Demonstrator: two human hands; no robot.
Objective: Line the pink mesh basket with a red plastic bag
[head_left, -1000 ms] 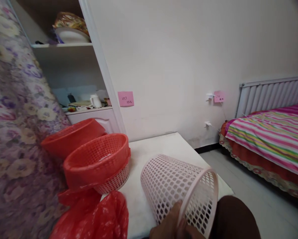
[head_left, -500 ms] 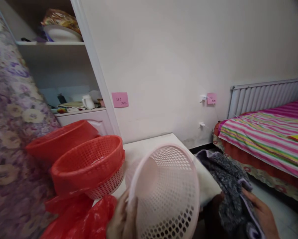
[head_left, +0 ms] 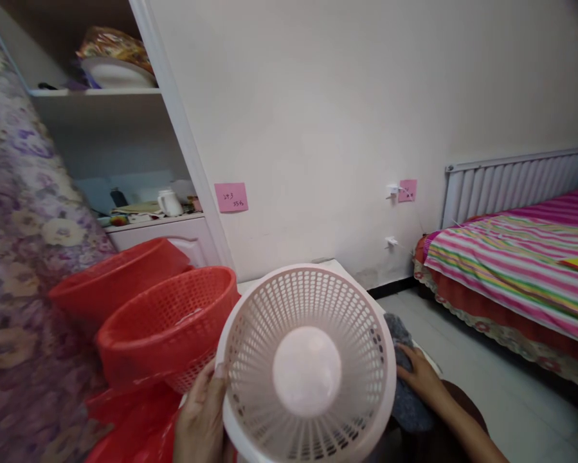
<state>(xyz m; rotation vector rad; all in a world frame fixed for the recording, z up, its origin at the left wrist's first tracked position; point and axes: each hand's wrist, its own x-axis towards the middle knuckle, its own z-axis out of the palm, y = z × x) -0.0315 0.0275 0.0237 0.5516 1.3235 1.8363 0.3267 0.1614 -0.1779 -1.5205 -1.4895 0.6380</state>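
1. While I watch through the head camera, my left hand [head_left: 202, 421] grips the rim of the pale pink basket [head_left: 308, 363] at its lower left edge, fingers curled over the lip.
2. That basket is tipped up with its mouth facing me, so I see straight down to its solid round bottom; it is held above the white tabletop [head_left: 334, 267].
3. My right hand [head_left: 421, 376] rests on a grey cloth [head_left: 404, 360] just right of the basket, fingers closed on the fabric.
4. To the left, a red mesh basket [head_left: 168, 325] sits in front of a red basin [head_left: 115, 280].
5. Red plastic bags [head_left: 129, 431] lie below them.
6. A striped bed [head_left: 510, 270] stands at the right.
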